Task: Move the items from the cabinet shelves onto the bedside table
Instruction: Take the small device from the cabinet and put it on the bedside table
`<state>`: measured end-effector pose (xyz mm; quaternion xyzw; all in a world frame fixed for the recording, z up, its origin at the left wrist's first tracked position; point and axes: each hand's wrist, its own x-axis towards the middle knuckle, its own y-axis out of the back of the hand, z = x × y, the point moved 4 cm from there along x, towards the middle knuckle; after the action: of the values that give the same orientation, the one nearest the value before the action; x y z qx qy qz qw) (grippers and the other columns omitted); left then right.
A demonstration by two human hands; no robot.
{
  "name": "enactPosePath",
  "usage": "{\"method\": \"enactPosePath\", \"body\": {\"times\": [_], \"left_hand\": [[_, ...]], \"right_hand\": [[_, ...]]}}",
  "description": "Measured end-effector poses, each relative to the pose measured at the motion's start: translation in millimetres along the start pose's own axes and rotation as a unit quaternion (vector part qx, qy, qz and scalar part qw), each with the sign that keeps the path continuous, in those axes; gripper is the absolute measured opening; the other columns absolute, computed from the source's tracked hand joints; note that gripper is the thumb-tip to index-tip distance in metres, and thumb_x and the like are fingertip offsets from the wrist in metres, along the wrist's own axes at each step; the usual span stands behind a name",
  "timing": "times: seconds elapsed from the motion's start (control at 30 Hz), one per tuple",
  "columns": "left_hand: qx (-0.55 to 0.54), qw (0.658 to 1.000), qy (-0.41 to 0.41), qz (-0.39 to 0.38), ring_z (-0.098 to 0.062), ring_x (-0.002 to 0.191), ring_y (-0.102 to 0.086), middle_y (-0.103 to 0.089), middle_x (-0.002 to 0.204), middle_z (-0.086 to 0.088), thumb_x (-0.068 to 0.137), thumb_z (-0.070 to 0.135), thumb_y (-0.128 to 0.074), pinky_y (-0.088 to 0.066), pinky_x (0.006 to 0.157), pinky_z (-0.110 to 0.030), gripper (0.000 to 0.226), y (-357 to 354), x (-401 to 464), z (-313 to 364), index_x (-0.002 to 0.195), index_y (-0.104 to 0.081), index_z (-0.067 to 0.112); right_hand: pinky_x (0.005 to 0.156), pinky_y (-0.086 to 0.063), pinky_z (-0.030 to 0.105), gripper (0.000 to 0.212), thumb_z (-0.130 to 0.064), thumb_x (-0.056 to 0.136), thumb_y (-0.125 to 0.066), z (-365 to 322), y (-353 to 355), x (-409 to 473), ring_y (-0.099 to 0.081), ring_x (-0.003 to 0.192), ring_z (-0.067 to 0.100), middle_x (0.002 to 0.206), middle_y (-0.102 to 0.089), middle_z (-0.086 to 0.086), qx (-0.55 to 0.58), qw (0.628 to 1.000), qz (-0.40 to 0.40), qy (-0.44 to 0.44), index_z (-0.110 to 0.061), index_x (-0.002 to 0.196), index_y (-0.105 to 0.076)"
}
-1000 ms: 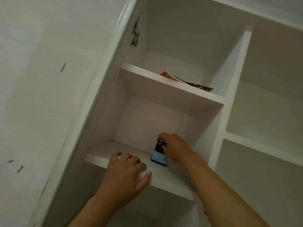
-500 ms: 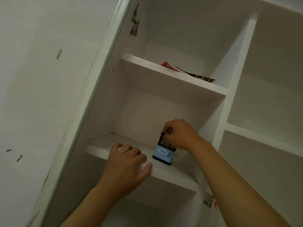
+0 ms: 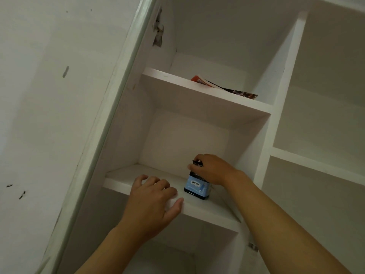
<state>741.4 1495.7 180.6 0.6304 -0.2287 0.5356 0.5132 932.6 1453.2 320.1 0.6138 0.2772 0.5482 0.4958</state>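
**Cabinet shelf pick: mesh pen holder in hand**

Cabinet [image 3: 264, 147], white and open-fronted, fills the view from 12 to 5 o'clock, a plain wall at 9. Its upper shelf [image 3: 207, 95] carries a flat magazine [image 3: 223, 87] lying near the front lip, untouched. On the middle shelf [image 3: 197, 208], at about 6 o'clock from the magazine, stands the black mesh pen holder [image 3: 196, 184] with its blue label, upright near the right side wall.

The left hand [image 3: 152, 202] rests on the shelf's front edge, fingers bent over the top and thumb along the lip, holding nothing. The right hand [image 3: 211, 169] pinches the holder's top rim with curled fingers.

I judge this the first pick, just at lift-off; whether the base has left the board I cannot tell. Next it wants raising and drawing out toward 6 o'clock, kept level. Headroom under the upper shelf looks ample; the right wall sits close, and the left hand lies just beside the exit path.
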Motion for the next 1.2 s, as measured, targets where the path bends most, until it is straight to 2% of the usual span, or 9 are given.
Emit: {"method": "enactPosePath", "body": {"times": [0.1,0.27,0.43,0.57,0.67,0.77,0.87,1.1,1.2], "left_hand": [[0.009,1.0,-0.001,-0.006,-0.007,0.099,-0.058,-0.067,0.099,0.02,0.097,0.064,-0.036,-0.035,0.105,-0.042,0.046,1,0,0,0.104,-0.074,0.039],[0.013,1.0,0.002,-0.014,-0.005,0.098,-0.057,-0.067,0.1,0.02,0.098,0.063,-0.036,-0.035,0.104,-0.041,0.046,3,1,2,0.104,-0.074,0.039],[0.024,0.999,0.011,-0.042,-0.003,0.099,-0.054,-0.066,0.104,0.021,0.099,0.064,-0.029,-0.033,0.103,-0.037,0.051,9,0,4,0.109,-0.073,0.041],[0.016,0.997,0.023,-0.073,-0.002,0.105,-0.052,-0.064,0.114,0.022,0.098,0.066,-0.022,-0.03,0.105,-0.035,0.056,15,-1,8,0.118,-0.069,0.042],[0.019,0.995,0.037,-0.094,-0.001,0.118,-0.048,-0.059,0.128,0.023,0.097,0.067,-0.022,-0.025,0.112,-0.034,0.057,22,-10,11,0.13,-0.062,0.043],[0.038,0.991,0.052,-0.115,-0.003,0.134,-0.042,-0.052,0.142,0.02,0.096,0.068,-0.022,-0.017,0.123,-0.038,0.06,30,-26,17,0.141,-0.052,0.042],[0.069,0.987,0.068,-0.13,-0.009,0.143,-0.034,-0.044,0.152,0.015,0.093,0.069,-0.025,-0.023,0.122,-0.043,0.067,44,-45,30,0.149,-0.043,0.038],[0.142,0.968,0.129,-0.164,-0.012,0.139,-0.04,-0.046,0.152,0.011,0.093,0.069,-0.025,-0.029,0.117,-0.039,0.068,82,-105,79,0.148,-0.046,0.036],[0.164,0.953,0.173,-0.186,-0.012,0.141,-0.037,-0.043,0.154,0.012,0.092,0.07,-0.025,-0.027,0.12,-0.039,0.068,99,-141,107,0.148,-0.044,0.038]], "right_hand": [[0.09,-0.054,0.04,0.053,-0.058,0.102,-0.046,1,2,-2,-0.06,0.102,0.021,0.119,-0.062,0.004,0.017,1.0,-0.002,0.003,-0.017,0.133,-0.06],[0.069,-0.044,0.025,0.053,-0.061,0.101,-0.048,1,10,-13,-0.058,0.095,0.012,0.117,-0.057,-0.004,0.067,0.997,-0.021,0.015,-0.028,0.141,-0.056],[0.077,-0.047,0.026,0.05,-0.058,0.099,-0.054,0,25,-37,-0.058,0.107,0.014,0.121,-0.056,-0.007,0.078,0.996,-0.031,0.038,-0.032,0.142,-0.055],[0.08,-0.051,0.027,0.051,-0.058,0.098,-0.057,-6,39,-65,-0.06,0.103,0.011,0.125,-0.061,-0.005,0.09,0.993,-0.024,0.071,-0.032,0.141,-0.055],[0.087,-0.055,0.03,0.061,-0.064,0.093,-0.063,-10,50,-88,-0.061,0.107,0.012,0.13,-0.061,-0.005,0.113,0.988,-0.008,0.101,-0.033,0.144,-0.053],[0.092,-0.053,0.03,0.072,-0.07,0.086,-0.067,-12,55,-112,-0.058,0.114,0.012,0.135,-0.058,-0.008,0.138,0.982,0.004,0.13,-0.035,0.147,-0.05],[0.091,-0.047,0.027,0.073,-0.069,0.086,-0.068,-12,54,-135,-0.054,0.115,0.01,0.134,-0.057,-0.01,0.136,0.975,0.04,0.173,-0.034,0.147,-0.049],[0.097,-0.045,0.034,0.074,-0.068,0.085,-0.066,0,31,-192,-0.046,0.116,0.012,0.123,-0.051,-0.012,0.127,0.948,0.13,0.263,-0.036,0.147,-0.044],[0.099,-0.046,0.035,0.074,-0.07,0.084,-0.065,5,7,-221,-0.045,0.117,0.01,0.124,-0.051,-0.012,0.16,0.937,0.123,0.287,-0.035,0.147,-0.044]]}}
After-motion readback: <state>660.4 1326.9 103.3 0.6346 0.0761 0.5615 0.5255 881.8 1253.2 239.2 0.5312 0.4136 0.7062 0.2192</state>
